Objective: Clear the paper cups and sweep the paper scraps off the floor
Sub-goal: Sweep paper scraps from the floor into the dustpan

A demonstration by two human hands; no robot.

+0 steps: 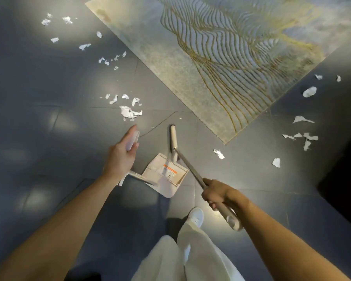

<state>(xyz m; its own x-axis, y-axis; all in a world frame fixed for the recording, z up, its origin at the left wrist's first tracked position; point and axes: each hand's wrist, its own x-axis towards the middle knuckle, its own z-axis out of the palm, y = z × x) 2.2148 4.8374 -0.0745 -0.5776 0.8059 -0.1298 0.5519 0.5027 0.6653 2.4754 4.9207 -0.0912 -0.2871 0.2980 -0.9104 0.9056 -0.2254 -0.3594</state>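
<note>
My left hand grips the pale handle of a white dustpan, whose pan sits on the grey floor just ahead of my feet. My right hand grips the handle of a broom; its narrow head rests on the floor beyond the pan. A pile of white paper scraps lies just past my left hand. More scraps are strewn at the far left, and others lie to the right. No paper cup is clearly visible.
A large rug with wavy gold lines covers the floor ahead and to the right; its corner ends near the broom head. A dark piece of furniture stands at the right edge. My white shoe and trouser legs are below.
</note>
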